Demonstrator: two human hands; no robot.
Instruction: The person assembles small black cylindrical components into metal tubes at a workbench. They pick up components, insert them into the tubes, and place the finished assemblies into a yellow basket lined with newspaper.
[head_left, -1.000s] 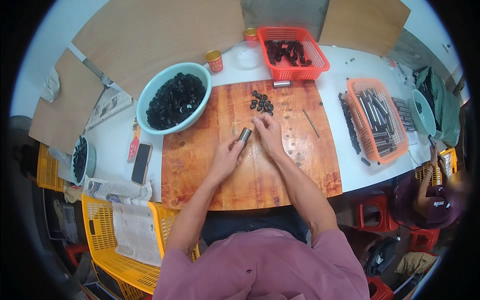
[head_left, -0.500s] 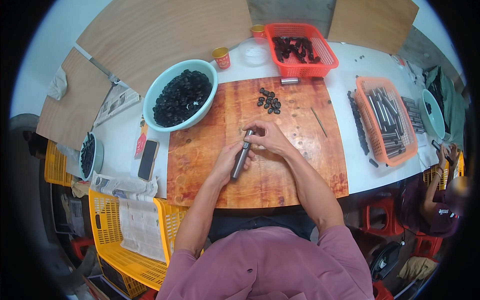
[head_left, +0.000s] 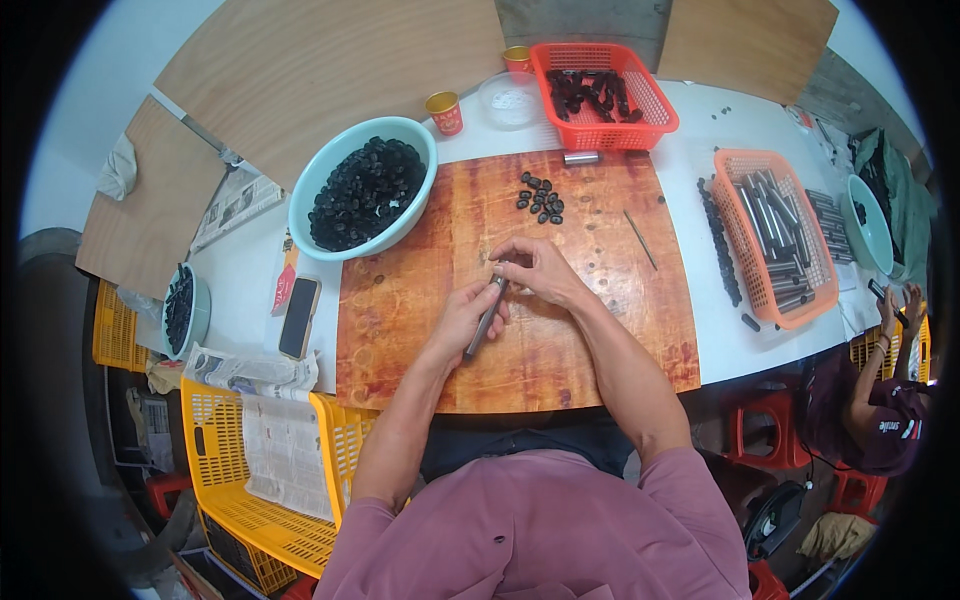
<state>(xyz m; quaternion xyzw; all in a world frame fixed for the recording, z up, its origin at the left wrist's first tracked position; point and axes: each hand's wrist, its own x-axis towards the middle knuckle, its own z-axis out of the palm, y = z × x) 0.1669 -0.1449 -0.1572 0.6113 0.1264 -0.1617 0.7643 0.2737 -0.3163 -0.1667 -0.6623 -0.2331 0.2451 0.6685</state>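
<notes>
I see a dark phone (head_left: pixel 299 316), screen blank, at nine o'clock beside the cutting board (head_left: pixel 420 330). Two small gold-and-red cans (head_left: pixel 445 112) stand at twelve o'clock.

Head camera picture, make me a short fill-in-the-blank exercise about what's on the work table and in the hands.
1. The left hand holds a slim metal ____ over the wooden board.
2. The right hand touches the ____ end of that piece.
3. The light blue bowl of small black parts sits to the person's ____ of the board.
4. The basket beyond the board's far edge is ____ in colour.

Missing words: tube; far; left; red
</notes>
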